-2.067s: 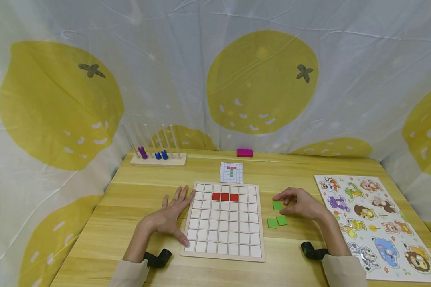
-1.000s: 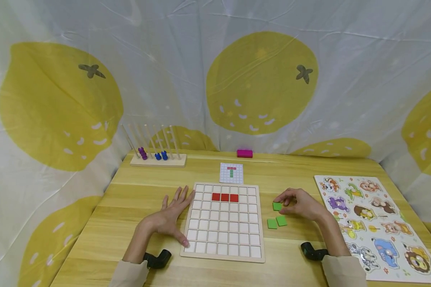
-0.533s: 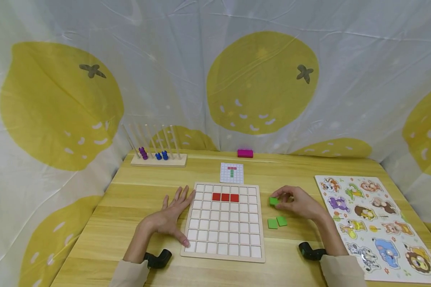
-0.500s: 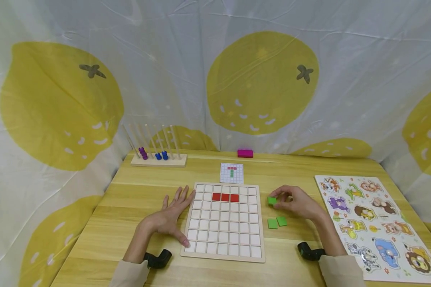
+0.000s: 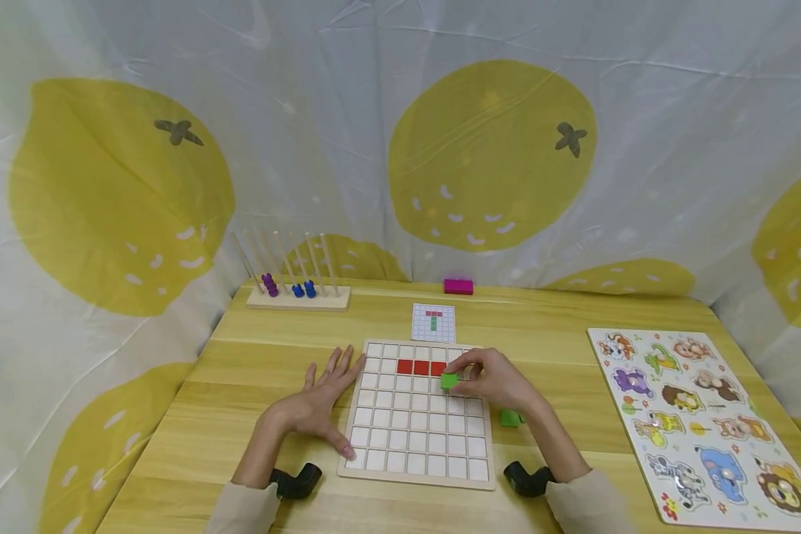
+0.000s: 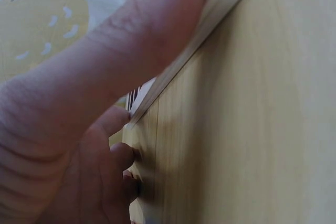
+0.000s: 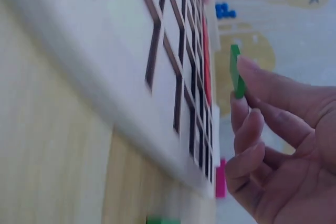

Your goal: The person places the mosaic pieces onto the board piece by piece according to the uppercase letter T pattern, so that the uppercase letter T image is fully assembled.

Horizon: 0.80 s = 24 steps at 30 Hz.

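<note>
Between thumb and fingers, my right hand (image 5: 497,380) pinches a green square tile (image 5: 449,381) above the right part of the wooden grid board (image 5: 410,482). The right wrist view shows that green tile (image 7: 237,72) raised clear of the board. Three red tiles (image 5: 422,368) sit side by side in the board's second row. My left hand (image 5: 314,411) rests with spread fingers along the board's left side, its thumb on the lower left corner. On the table right of the board lie other green tiles (image 5: 509,418), partly hidden by my right wrist.
A pattern card (image 5: 433,323) with a red and green T lies behind the board. Farther back are a pegged stand (image 5: 298,299) with purple and blue pieces and a magenta block (image 5: 458,287). An animal puzzle board (image 5: 707,423) takes up the table's right side.
My right hand has picked a green tile up from the table and carried it left over the board. The left hand stays in place.
</note>
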{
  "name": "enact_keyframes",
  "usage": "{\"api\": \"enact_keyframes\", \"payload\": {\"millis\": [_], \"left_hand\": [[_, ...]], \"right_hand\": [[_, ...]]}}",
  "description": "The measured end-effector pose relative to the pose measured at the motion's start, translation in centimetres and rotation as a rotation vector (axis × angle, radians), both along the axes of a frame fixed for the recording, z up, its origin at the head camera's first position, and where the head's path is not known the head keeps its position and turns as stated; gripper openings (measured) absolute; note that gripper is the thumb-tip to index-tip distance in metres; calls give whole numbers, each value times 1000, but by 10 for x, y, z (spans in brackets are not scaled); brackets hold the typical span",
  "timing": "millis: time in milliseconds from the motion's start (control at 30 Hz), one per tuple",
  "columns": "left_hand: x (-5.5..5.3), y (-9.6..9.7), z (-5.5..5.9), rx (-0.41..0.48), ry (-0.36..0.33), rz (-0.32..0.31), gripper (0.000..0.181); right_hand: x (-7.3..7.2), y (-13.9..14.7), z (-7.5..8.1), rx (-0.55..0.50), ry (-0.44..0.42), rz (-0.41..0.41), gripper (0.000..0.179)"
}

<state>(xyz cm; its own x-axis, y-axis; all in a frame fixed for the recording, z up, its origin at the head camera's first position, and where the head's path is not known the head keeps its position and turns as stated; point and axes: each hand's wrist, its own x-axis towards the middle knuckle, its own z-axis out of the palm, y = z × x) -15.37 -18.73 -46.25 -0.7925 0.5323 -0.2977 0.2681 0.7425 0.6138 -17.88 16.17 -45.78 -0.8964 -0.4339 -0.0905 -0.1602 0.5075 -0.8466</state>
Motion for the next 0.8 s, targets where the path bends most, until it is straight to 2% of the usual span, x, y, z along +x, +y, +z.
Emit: {"api": "enact_keyframes", "payload": {"millis": [333,800], "left_hand": [[-1,1,-1,-12,5,3,152],[0,0,-1,-7,3,8,152]], "right_hand": [[-1,-36,0,-17,-5,-51,21],[2,-56,-4,38,-31,-164,18]]}}
